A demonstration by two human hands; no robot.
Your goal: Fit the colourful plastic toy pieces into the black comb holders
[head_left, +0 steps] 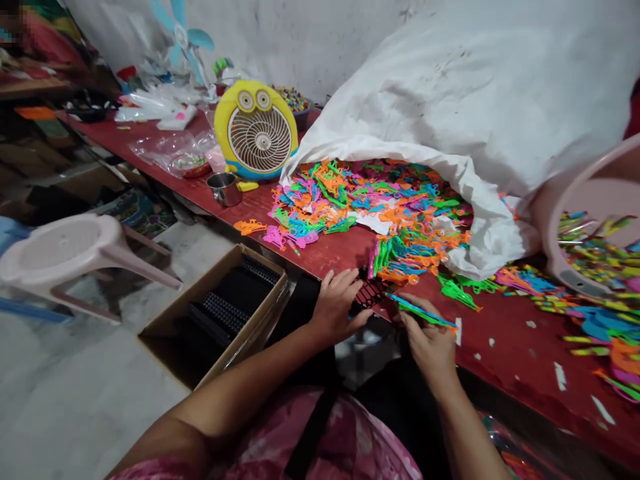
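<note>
My left hand (pixel 340 308) lies at the table's front edge with fingers stretched and the thumb apart. Its fingertips touch or nearly touch a black lattice piece (pixel 369 293); whether they press on it I cannot tell. Closed round a few thin plastic toy pieces (pixel 420 311) in blue, green and orange is my right hand (pixel 431 340), just right of the lattice. Beyond both hands, a stacked row of similar bright toy pieces (pixel 407 257) stands on the red table (pixel 330 257). A large heap of them (pixel 345 193) spills from a white sack (pixel 430 87).
A cardboard box (pixel 260 327) of black gridded pieces stands at my left, near a pale plastic stool (pixel 65 247). On the table are a yellow fan (pixel 263 137) and a metal cup (pixel 224 189). A pink tub (pixel 580 200) lies tipped at right. Another person (pixel 47 43) sits far left.
</note>
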